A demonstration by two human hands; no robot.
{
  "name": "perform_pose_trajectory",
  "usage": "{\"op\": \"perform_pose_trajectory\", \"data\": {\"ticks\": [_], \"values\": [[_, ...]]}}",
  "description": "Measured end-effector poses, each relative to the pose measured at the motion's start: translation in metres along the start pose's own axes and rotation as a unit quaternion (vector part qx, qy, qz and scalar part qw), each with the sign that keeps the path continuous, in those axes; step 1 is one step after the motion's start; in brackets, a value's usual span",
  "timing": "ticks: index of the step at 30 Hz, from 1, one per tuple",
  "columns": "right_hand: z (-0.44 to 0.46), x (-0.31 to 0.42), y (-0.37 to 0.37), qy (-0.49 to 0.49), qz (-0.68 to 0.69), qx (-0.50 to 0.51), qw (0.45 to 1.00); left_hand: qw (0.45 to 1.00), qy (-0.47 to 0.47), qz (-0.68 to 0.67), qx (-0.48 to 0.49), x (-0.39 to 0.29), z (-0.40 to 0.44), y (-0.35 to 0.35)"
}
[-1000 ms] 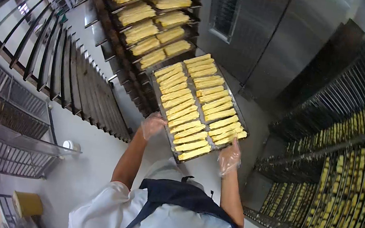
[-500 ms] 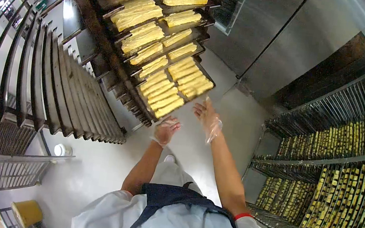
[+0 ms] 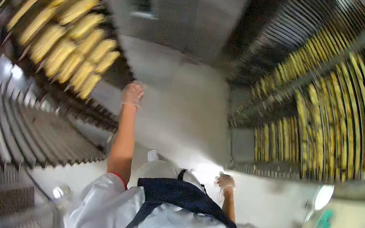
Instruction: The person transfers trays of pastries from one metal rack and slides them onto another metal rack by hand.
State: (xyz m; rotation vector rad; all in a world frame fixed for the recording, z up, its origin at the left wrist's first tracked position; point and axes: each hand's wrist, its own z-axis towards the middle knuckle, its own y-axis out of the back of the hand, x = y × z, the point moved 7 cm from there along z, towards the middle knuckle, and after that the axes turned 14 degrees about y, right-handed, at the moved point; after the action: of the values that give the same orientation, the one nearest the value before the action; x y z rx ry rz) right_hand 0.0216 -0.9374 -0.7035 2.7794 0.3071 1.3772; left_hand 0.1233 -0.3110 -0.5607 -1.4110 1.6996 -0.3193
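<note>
My left hand (image 3: 133, 93), in a clear plastic glove, reaches forward to the near edge of a dark tray rack (image 3: 122, 61). Its fingers look curled beside the rack's edge; blur hides what they hold, if anything. Trays on this rack carry rows of long yellow dough sticks (image 3: 72, 54). My right hand (image 3: 226, 182), also gloved, is low on the right over the pale floor, away from the racks. Its fingers seem loosely apart, with nothing visible in them.
On the right stand tall racks (image 3: 305, 87) packed with yellow pieces. At the left is a rack of bare dark trays (image 3: 26, 127). Grey metal panels (image 3: 183, 11) close off the back. A white shoe (image 3: 152, 155) shows on the pale floor (image 3: 180, 99).
The view has swung right, so the dough-stick rack now sits farther left. My right hand has dropped away from the trays toward my right side. My left hand remains near the rack.
</note>
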Motion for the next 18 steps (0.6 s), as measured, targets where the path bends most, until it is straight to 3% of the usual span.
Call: {"op": "perform_pose_trajectory", "data": {"ticks": [1,2,3,4,6,8,10,12,13,15,16,17,18], "values": [[-0.027,-0.005,0.030,-0.070,-0.072,-0.074,0.992,0.994,0.058,0.086,0.023,0.050,0.010,-0.025],[-0.034,-0.039,0.060,-0.020,0.153,-0.093,0.984,0.964,0.043,0.261,0.017,0.108,-0.011,-0.073],[-0.049,-0.046,0.086,0.059,0.146,-0.120,0.980,0.942,0.107,0.295,0.123,0.178,-0.015,-0.117],[-0.069,-0.042,0.106,0.051,0.134,-0.163,0.976,0.908,0.167,0.314,0.222,0.246,-0.027,-0.153],[-0.087,-0.015,0.127,0.046,0.124,-0.210,0.969,0.801,0.146,0.411,0.409,0.378,-0.033,-0.216],[-0.084,-0.011,0.141,0.031,0.202,-0.194,0.959,0.752,0.286,0.476,0.356,0.481,-0.071,-0.288],[-0.090,0.003,0.158,0.050,0.195,-0.206,0.958,0.739,0.296,0.481,0.366,0.568,-0.093,-0.346],[-0.102,0.022,0.181,0.087,0.191,-0.222,0.952,0.787,0.425,0.212,0.395,0.601,-0.131,-0.416],[-0.110,0.026,0.192,0.083,0.189,-0.226,0.952,0.827,0.281,0.293,0.389,0.626,-0.111,-0.434],[-0.121,0.031,0.209,0.120,0.237,-0.248,0.931,0.846,0.131,0.367,0.364,0.696,-0.053,-0.447],[-0.122,0.029,0.218,0.111,0.264,-0.250,0.925,0.841,0.255,0.200,0.434,0.728,-0.036,-0.450],[-0.122,0.034,0.229,0.110,0.266,-0.244,0.926,0.794,0.388,0.042,0.466,0.758,-0.021,-0.452],[-0.123,0.040,0.240,0.088,0.274,-0.246,0.925,0.824,0.225,0.239,0.462,0.703,-0.050,-0.453]]}}
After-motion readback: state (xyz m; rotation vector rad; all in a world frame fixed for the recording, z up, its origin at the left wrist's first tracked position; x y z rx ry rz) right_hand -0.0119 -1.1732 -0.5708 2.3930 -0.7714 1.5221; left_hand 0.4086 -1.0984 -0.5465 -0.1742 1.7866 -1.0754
